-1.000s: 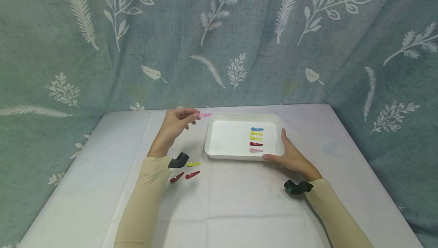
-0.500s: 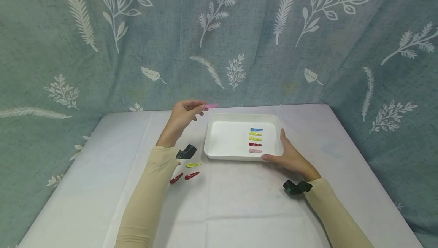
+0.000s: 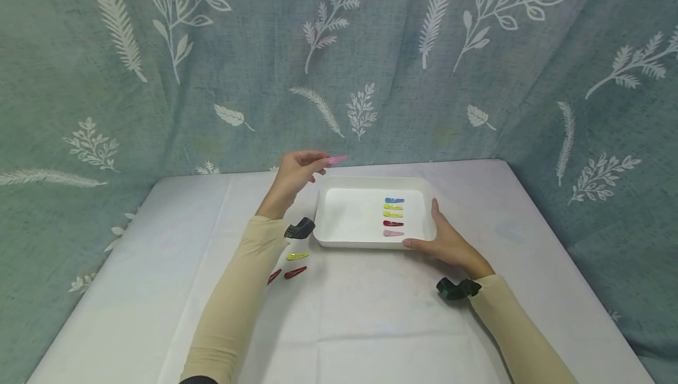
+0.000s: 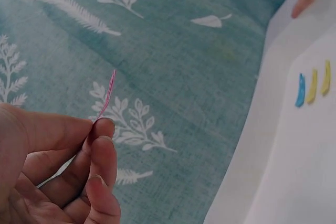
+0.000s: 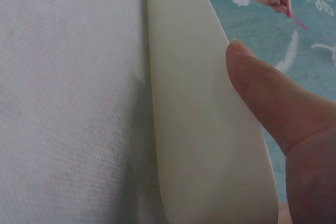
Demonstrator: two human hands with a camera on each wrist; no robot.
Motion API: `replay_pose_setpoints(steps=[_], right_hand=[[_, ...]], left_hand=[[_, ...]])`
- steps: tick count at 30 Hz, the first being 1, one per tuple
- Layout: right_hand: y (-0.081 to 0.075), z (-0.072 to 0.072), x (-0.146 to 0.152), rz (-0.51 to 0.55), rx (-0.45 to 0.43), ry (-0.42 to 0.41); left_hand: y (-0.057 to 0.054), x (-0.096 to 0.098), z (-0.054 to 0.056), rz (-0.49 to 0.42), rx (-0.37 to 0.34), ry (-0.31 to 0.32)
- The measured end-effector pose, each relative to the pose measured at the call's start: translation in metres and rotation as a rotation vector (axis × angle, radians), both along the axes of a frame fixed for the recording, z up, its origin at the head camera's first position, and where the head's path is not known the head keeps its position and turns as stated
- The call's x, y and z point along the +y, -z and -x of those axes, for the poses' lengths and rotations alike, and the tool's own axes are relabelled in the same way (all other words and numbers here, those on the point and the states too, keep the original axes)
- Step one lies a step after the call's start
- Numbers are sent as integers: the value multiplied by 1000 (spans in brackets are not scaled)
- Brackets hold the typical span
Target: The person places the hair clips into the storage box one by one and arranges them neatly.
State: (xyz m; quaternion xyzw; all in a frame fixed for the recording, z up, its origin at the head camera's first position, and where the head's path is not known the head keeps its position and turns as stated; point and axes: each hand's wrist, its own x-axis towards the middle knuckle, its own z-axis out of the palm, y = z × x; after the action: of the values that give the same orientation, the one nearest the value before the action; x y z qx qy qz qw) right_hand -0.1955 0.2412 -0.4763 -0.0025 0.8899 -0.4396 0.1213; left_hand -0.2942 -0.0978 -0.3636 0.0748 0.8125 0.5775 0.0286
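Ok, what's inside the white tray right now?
In the white tray, top to bottom in the head view: a blue clip, two yellow clips, a red clip, a pink clip. What lies beneath them is covered.

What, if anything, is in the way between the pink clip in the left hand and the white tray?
Nothing visible stands between the pink clip in the left hand and the white tray; the right hand holds the tray's right end.
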Motion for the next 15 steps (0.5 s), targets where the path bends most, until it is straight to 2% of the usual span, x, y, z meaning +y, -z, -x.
replay_pose_setpoints(steps=[15], right_hand=[[0,1,0,-1,2,1]], left_hand=[[5,29,18,48,-31,38]])
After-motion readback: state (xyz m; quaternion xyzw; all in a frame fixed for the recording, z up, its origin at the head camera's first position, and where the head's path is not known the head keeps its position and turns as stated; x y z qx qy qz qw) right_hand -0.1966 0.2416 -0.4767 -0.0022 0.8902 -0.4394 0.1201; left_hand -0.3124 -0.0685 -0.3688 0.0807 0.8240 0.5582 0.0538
